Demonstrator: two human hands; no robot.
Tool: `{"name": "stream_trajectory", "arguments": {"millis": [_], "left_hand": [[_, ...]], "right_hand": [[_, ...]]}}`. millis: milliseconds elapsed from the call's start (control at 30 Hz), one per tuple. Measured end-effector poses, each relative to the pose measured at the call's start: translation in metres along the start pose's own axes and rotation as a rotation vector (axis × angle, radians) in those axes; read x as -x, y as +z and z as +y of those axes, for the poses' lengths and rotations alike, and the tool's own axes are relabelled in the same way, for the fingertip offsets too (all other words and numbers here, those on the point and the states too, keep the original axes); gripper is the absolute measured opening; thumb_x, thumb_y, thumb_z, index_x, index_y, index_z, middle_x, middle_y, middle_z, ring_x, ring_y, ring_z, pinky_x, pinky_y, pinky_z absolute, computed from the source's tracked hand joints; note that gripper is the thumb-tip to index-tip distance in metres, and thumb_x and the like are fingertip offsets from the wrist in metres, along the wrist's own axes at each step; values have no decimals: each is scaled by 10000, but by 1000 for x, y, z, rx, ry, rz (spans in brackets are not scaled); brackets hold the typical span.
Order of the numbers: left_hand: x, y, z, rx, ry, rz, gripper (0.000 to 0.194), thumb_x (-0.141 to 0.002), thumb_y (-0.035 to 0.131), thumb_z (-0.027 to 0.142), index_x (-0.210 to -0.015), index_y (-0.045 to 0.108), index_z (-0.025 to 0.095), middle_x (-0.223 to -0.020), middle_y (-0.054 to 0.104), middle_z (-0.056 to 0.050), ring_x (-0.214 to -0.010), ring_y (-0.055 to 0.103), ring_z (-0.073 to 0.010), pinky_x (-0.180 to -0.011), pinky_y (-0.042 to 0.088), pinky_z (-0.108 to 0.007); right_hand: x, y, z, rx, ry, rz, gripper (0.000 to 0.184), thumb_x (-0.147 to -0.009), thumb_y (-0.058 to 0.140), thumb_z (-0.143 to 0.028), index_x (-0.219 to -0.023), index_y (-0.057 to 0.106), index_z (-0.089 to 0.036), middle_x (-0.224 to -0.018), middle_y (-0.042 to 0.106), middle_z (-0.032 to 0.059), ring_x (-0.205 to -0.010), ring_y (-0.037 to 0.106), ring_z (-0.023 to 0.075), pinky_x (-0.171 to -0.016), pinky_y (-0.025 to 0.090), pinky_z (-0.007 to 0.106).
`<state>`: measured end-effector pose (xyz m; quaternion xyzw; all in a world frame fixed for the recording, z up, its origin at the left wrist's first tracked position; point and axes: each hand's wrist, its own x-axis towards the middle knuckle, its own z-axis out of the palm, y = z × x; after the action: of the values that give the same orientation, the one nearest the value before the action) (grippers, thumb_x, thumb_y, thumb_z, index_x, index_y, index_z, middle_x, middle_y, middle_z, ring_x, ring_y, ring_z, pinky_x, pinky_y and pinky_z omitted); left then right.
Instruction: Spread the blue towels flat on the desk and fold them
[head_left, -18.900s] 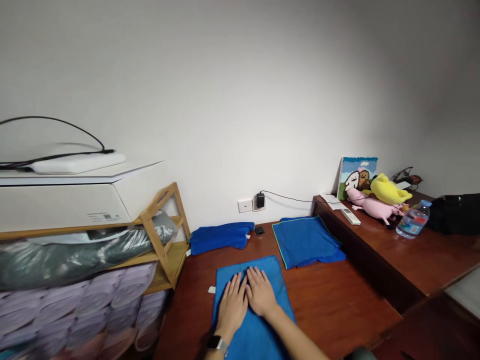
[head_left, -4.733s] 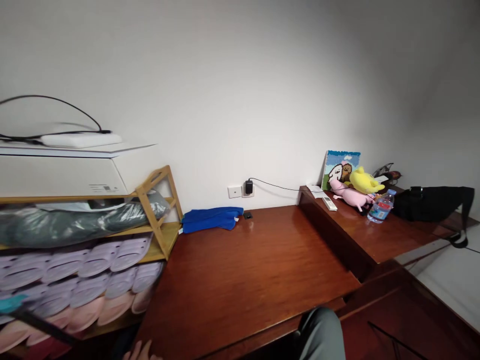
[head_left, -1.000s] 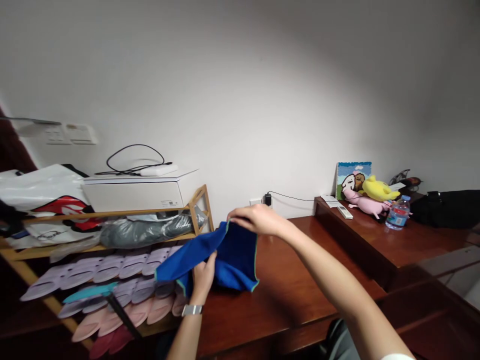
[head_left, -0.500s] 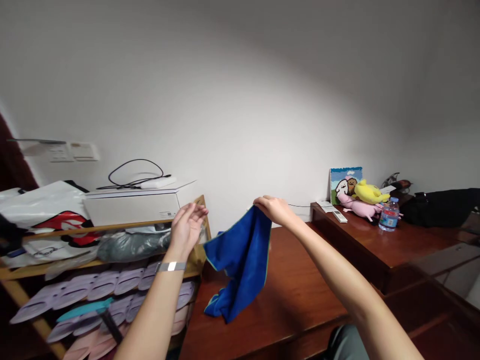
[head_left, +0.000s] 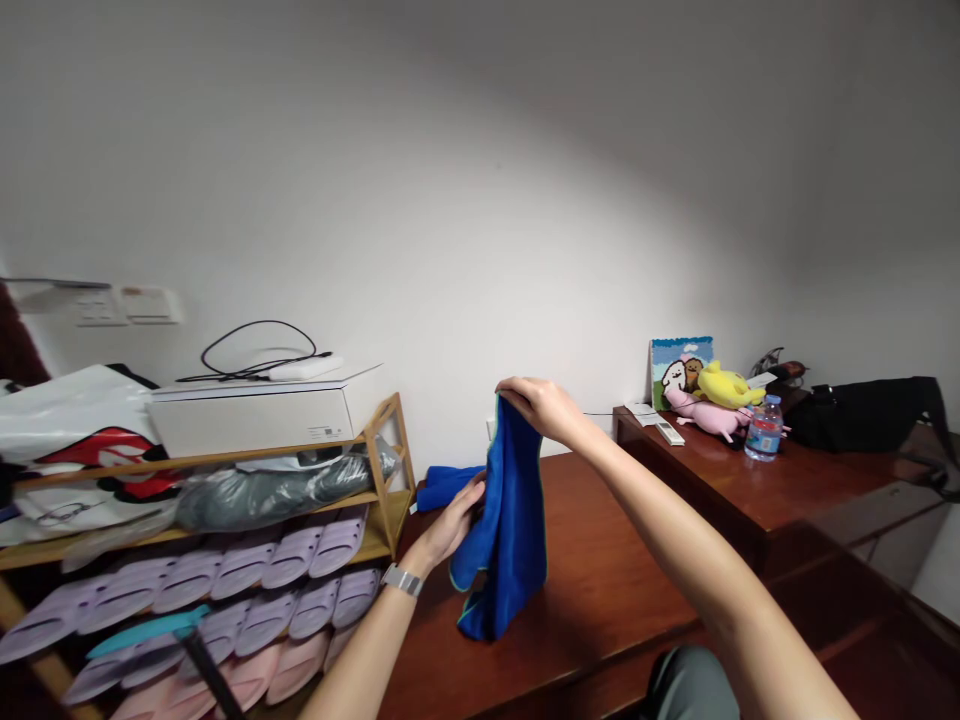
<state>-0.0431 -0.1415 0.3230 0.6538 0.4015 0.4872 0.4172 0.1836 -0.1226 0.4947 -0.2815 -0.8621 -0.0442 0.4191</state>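
A blue cloth with a light green edge hangs in loose folds above the brown wooden surface, its lower end near or on the wood. My right hand pinches it at the top, fingers closed. At the cloth's left side is my left hand, wearing a grey band on the wrist. Its fingers stretch toward the fabric and appear to touch it; the fingertips are partly hidden. Behind the left hand lies a second folded blue cloth by the wall.
On the left, a wooden rack holds a white box, plastic-wrapped items and rows of slippers. A raised brown ledge on the right carries a water bottle, plush toys, a remote and a black bag.
My left hand has moved right and down to the cloth's side. The hanging cloth has swung narrower and more upright, uncovering the folded cloth behind. The view has turned slightly right.
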Motion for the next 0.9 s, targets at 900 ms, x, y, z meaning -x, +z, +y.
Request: {"name": "stream_trajectory", "arguments": {"millis": [900], "left_hand": [[-25, -118, 126, -118, 436, 895, 302, -926, 676, 332, -1162, 613, 155, -993, 699, 2, -588, 667, -106, -640, 611, -317]], "right_hand": [[-18, -39, 29, 31, 188, 206, 265, -1096, 525, -339, -1161, 759, -232, -1168, 789, 76, -1104, 726, 236, -999, 550, 382]]}}
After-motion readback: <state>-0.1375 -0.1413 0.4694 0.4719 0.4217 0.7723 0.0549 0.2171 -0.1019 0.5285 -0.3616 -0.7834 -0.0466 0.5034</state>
